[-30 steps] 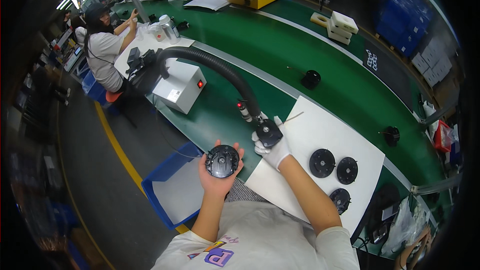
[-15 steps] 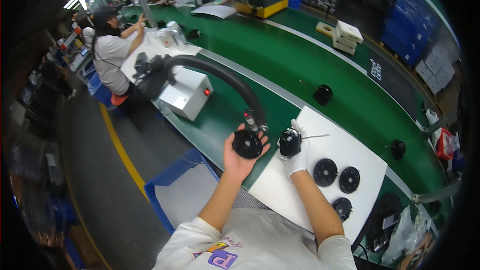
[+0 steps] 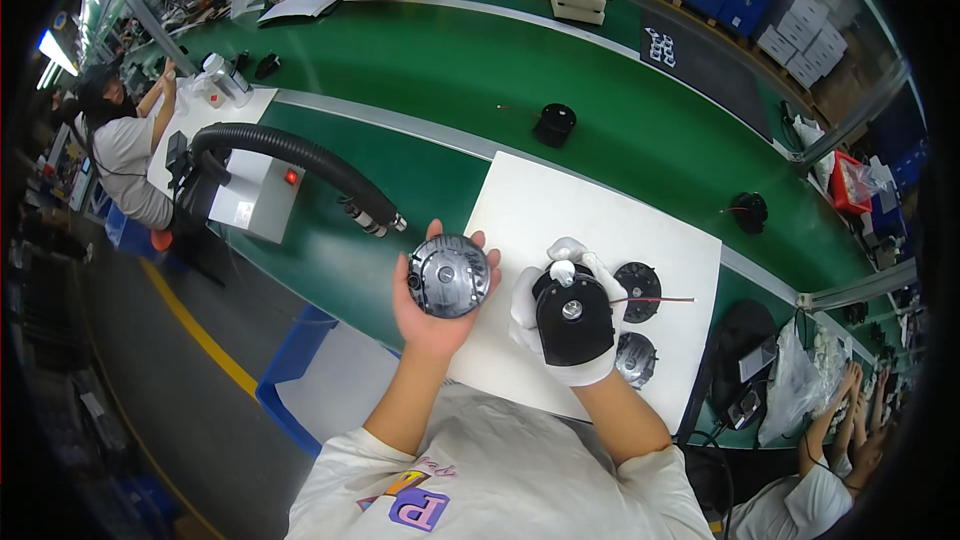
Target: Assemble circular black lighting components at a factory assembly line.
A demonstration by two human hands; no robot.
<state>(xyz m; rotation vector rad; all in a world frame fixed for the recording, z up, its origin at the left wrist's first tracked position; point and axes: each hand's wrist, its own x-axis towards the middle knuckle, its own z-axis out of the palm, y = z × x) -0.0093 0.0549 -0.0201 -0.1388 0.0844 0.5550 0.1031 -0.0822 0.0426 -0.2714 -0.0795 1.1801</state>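
In my bare left hand (image 3: 425,333), palm up with the fingers around its rim, lies a round black disc-shaped cover (image 3: 449,276); light glints off its ridged face. My right hand (image 3: 583,374) wears a white glove and grips a black motor-like housing (image 3: 574,328), rounded with one flat side and a metal centre. A thin reddish wire (image 3: 662,299) sticks out from the housing to the right. Both hands are above a white board (image 3: 555,190). Beside the right hand, two similar black discs (image 3: 637,285) (image 3: 636,360) show on the board, partly behind the glove.
A black flexible hose (image 3: 310,158) arches from a white box (image 3: 258,198) toward my left hand. Black housings (image 3: 554,125) (image 3: 745,212) sit on the green conveyor (image 3: 400,55). A blue bin (image 3: 300,365) stands at lower left. Co-workers (image 3: 125,145) (image 3: 815,485) are at both sides.
My view has swung right. The cover now faces up in the light, and the housing has come nearer, turned with its flat side toward me. Both hands keep their hold.
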